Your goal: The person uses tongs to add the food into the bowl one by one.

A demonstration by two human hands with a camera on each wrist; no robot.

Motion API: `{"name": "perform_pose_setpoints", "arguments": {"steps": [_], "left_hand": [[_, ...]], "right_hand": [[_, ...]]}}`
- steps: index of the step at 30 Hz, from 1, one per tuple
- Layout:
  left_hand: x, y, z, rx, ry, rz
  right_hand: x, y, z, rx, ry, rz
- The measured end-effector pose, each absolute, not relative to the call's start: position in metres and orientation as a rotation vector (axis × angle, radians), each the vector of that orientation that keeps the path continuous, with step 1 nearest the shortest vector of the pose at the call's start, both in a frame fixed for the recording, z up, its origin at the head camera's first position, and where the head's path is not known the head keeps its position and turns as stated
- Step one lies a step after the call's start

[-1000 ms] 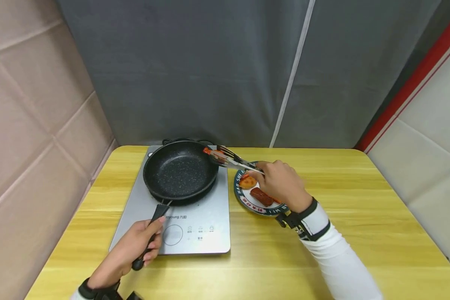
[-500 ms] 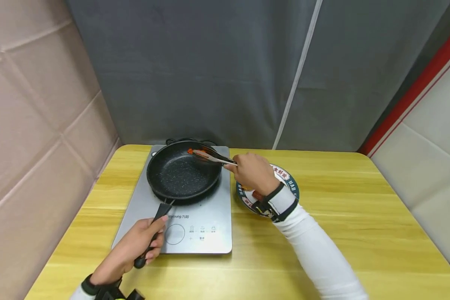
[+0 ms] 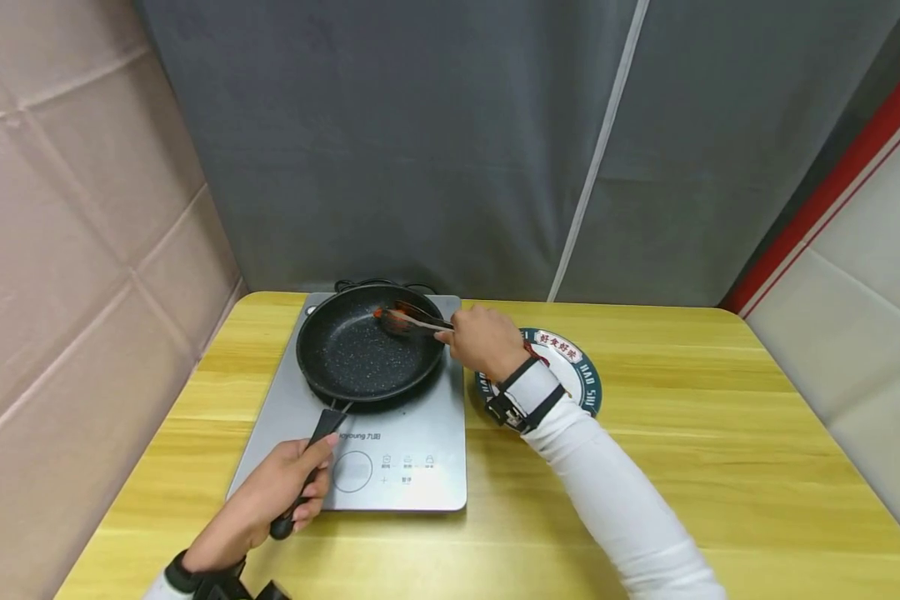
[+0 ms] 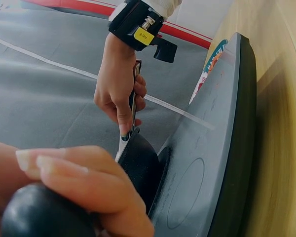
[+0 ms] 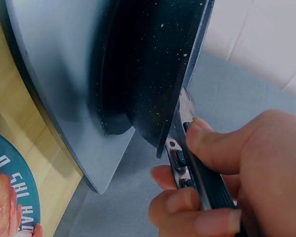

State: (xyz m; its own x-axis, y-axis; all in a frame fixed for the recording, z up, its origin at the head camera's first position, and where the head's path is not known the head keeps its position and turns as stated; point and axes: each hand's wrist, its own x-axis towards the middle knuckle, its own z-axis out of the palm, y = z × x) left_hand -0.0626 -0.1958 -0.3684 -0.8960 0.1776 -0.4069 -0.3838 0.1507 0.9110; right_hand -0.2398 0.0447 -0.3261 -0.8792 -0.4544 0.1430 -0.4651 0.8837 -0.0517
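My left hand (image 3: 281,490) grips the black handle (image 3: 326,427) of a dark speckled frying pan (image 3: 356,362). The handle's rounded end (image 4: 44,212) pokes out of that fist in the left wrist view. My right hand (image 3: 487,340) holds a pair of metal tongs with dark grips (image 5: 202,175), angled over the pan's right rim. The tongs' heads (image 3: 408,321) reach inside the pan, near its far right side. A small reddish piece of food (image 3: 378,313) shows at their tips; whether it touches the pan bottom I cannot tell.
The pan stands on a silver induction cooker (image 3: 420,492). A round plate with a dark green lettered rim (image 3: 591,385) lies to the right, partly under my right wrist. Food (image 5: 0,202) on it shows in the right wrist view. A grey curtain (image 3: 420,167) hangs behind the wooden table (image 3: 720,433).
My right hand has moved left from above the plate to the pan's right rim, and the tongs with the reddish food are now down inside the pan. My left hand keeps its grip.
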Motion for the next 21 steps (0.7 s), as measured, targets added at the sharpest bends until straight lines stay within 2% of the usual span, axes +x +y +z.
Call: {"name": "perform_pose_setpoints", "arguments": {"steps": [21], "left_hand": [[-0.061,-0.194,-0.365,-0.21,2.037,1.783]], "right_hand": [[-0.235,0.033,-0.316,0.71,-2.984,-0.002]]}}
